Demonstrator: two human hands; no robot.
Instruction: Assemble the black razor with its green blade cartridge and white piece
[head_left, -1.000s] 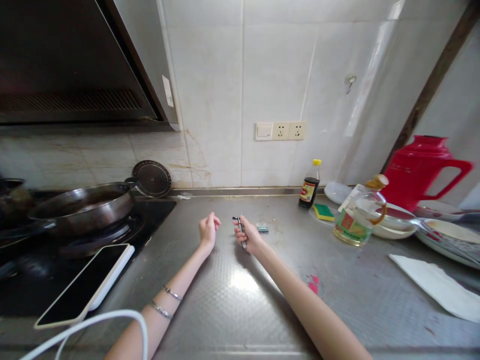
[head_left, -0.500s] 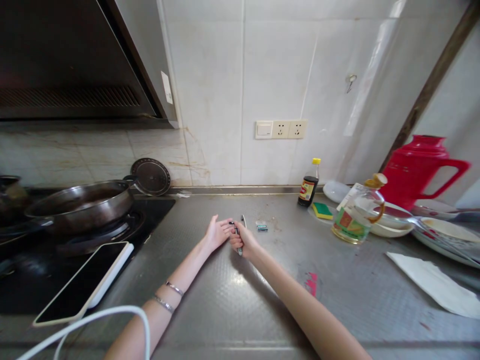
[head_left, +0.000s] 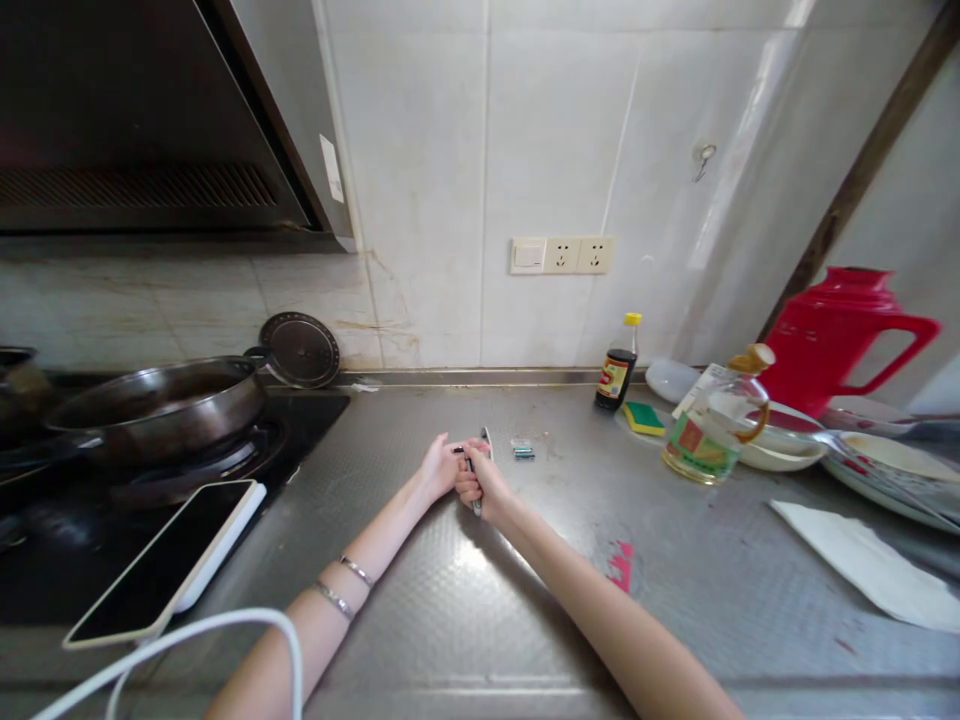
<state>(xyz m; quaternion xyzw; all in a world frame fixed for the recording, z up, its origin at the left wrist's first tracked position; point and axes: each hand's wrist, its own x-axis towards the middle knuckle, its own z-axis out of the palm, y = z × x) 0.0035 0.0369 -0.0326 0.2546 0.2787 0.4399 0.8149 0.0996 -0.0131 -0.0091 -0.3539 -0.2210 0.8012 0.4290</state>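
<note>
In the middle of the counter, my right hand (head_left: 484, 485) is closed round a slim black-and-white object (head_left: 477, 507). Its lower end pokes out below the fist, and a thin pale upper part (head_left: 487, 437) shows above the hand. My left hand (head_left: 436, 470) meets the right one from the left, its fingers folded in at the object's dark top end. Fingers cover most of the object, so its kind stays unclear. Just right of the hands, small green-and-silver cylinders that look like batteries (head_left: 523, 454) lie on the metal countertop (head_left: 420, 620).
On the left are a pan (head_left: 172, 405) on the hob, a phone (head_left: 161, 570) and a white cable (head_left: 247, 617). To the right stand a sauce bottle (head_left: 617, 368), a sponge (head_left: 643, 419), a glass jug (head_left: 701, 440), a red flask (head_left: 832, 345), bowls and a white paper (head_left: 862, 560).
My left hand's spread fingers have come in and folded against the right hand at the object's top end. My right hand keeps its grip. The batteries lie unmoved.
</note>
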